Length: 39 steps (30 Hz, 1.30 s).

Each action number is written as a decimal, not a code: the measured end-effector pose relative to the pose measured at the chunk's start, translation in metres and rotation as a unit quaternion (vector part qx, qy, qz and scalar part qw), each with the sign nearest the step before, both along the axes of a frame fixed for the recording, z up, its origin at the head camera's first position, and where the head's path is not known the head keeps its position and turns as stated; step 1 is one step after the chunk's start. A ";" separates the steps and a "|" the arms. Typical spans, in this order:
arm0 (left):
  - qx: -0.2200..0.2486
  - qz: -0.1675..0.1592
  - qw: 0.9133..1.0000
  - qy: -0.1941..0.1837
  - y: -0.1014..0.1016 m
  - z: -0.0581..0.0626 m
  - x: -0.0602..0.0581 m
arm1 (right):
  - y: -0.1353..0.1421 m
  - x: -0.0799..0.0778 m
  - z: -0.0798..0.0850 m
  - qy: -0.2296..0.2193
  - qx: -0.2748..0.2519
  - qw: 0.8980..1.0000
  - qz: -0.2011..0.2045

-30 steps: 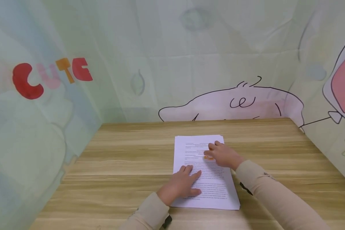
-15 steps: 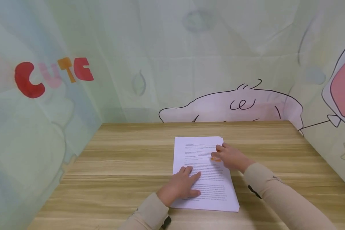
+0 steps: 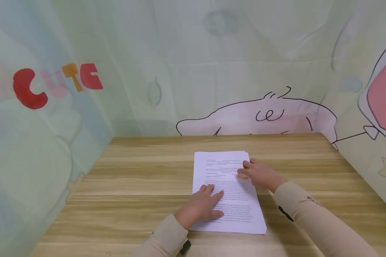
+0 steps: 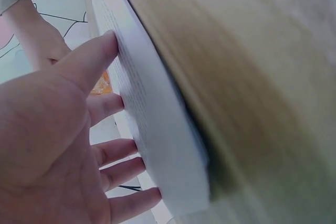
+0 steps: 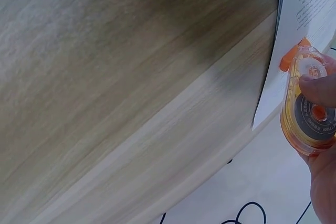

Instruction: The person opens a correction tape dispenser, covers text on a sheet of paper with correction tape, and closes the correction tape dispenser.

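A stack of white printed sheets point(image 3: 200, 167) lies on the wooden table, its text running across the page. My left hand point(image 3: 202, 204) rests on the lower left part of the top sheet, fingers spread. The left wrist view shows that palm point(image 4: 47, 135) side-on, its fingertips touching the paper. Near the sheet's upper right edge, my right hand point(image 3: 260, 175) grips an orange, see-through correction tape point(image 3: 242, 176). Seen from the right wrist, the thumb lies across the body of the correction tape point(image 5: 298, 129), and its orange tip end points at the paper. Whether the tip touches the paper, I cannot tell.
The wooden tabletop point(image 3: 141, 178) extends around the stack to both sides. Behind it hangs a pale green curtain point(image 3: 141, 71) with cartoon drawings and red and orange letters.
My right hand has slid to the right across the sheet with the correction tape, mostly in the first half second. My left hand stays in place on the paper.
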State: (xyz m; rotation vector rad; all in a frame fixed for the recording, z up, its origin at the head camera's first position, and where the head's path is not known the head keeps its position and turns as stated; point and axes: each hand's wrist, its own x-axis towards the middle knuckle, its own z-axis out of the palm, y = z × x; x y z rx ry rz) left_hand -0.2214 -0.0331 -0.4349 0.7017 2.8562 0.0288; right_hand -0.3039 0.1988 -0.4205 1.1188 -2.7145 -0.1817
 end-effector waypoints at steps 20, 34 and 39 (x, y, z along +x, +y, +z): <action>0.010 0.003 1.000 -0.001 -0.002 0.004 0.004 | 0.016 0.003 -0.002 0.031 -0.001 0.999 0.009; -0.004 0.016 1.000 -0.013 0.002 0.004 -0.001 | 0.029 -0.002 0.000 -0.021 -0.074 0.997 -0.014; 0.002 0.011 1.000 -0.001 0.001 -0.001 0.000 | 0.045 -0.003 0.011 -0.056 -0.204 0.976 -0.042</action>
